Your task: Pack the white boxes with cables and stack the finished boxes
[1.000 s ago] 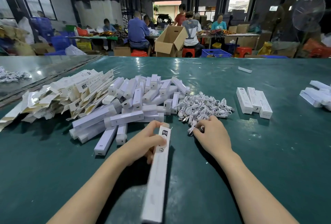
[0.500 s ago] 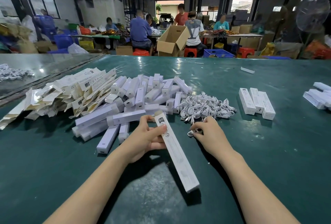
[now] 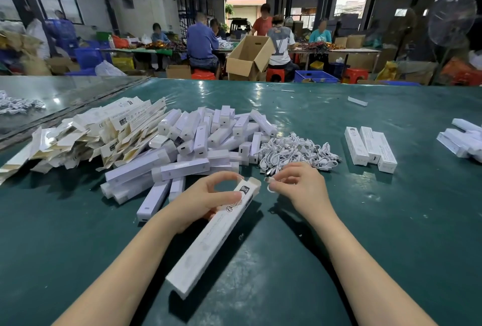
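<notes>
White box (image 3: 214, 237) clamped in left fingers (image 3: 227, 196), right fingers (image 3: 287, 175) pinching cable (image 3: 270, 181) near its end.

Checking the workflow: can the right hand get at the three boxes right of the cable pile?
Probably yes. Only bare table lies between the right hand and the three boxes, just right of the cable pile, though its fingers pinch a cable.

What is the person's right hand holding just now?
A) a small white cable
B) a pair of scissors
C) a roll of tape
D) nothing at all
A: the right hand pinches a small white cable beside the open end of the white box, which the left hand grips.
</notes>
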The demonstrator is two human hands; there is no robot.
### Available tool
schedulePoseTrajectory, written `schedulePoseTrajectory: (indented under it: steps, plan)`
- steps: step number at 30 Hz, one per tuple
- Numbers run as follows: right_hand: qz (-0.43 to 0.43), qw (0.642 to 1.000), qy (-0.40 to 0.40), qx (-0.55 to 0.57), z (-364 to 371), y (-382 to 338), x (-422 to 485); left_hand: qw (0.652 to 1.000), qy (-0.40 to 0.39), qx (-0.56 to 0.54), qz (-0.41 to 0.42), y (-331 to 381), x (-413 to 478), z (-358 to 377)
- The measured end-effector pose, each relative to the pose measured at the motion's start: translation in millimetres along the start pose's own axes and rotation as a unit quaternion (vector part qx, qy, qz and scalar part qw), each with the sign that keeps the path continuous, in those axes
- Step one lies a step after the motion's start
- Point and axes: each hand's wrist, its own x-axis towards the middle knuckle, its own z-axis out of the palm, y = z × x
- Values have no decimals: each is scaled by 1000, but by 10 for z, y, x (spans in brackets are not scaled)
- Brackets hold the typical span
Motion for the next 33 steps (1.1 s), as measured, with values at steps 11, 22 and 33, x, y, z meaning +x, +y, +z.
schedulePoseTrajectory:
  steps: [11, 22, 33]
  plan:
    - [-41, 992, -26, 117, 222, -276, -137, 994, -43, 90, 38, -16, 13, -16]
    - [-79, 992, -43, 86, 158, -231, -128, 996, -42, 57, 52, -38, 10, -99]
    - [-33, 978, -175, 107, 48, -253, -112, 995, -80, 32, 54, -58, 28, -133]
